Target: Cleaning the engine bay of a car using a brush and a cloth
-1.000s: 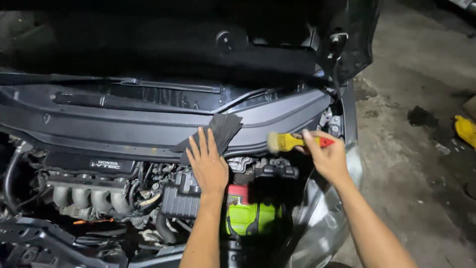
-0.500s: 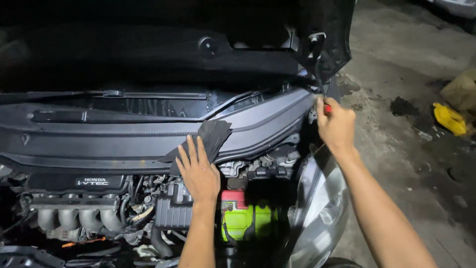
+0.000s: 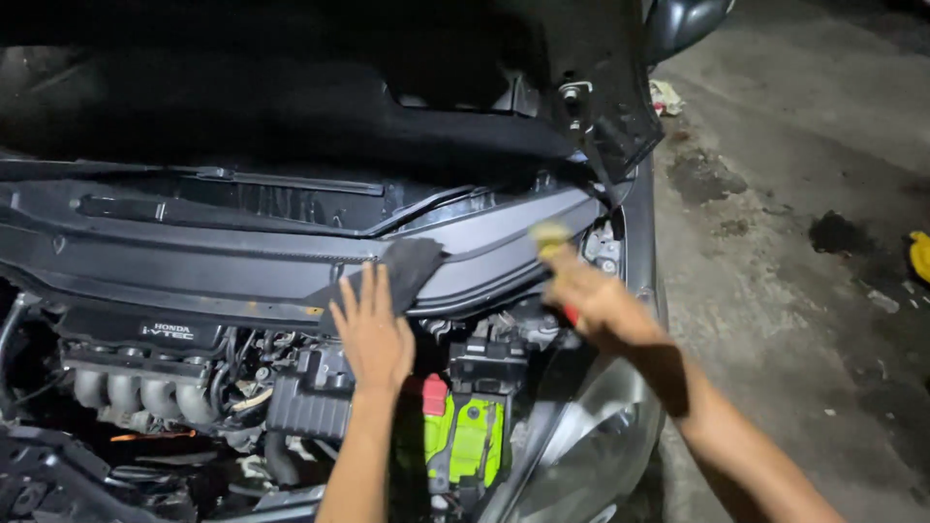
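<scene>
I look into a car's open engine bay. My left hand (image 3: 371, 334) lies flat, fingers spread, on a dark grey cloth (image 3: 407, 266) pressed against the black cowl panel (image 3: 194, 252) below the windscreen. My right hand (image 3: 599, 302), blurred by motion, grips a brush with a red handle and yellowish bristles (image 3: 549, 235); the bristles touch the right end of the cowl panel. Below both hands sits a battery with a bright green cover (image 3: 470, 441).
The raised bonnet (image 3: 291, 87) hangs over the bay. The engine and intake manifold (image 3: 145, 392) fill the lower left. A headlight (image 3: 591, 455) is under my right forearm. Stained concrete floor (image 3: 804, 291) with a yellow object (image 3: 918, 254) lies to the right.
My right hand swung the brush up to the right end of the panel, then back left and down along it. My left hand stayed flat on the cloth. The camera shifted.
</scene>
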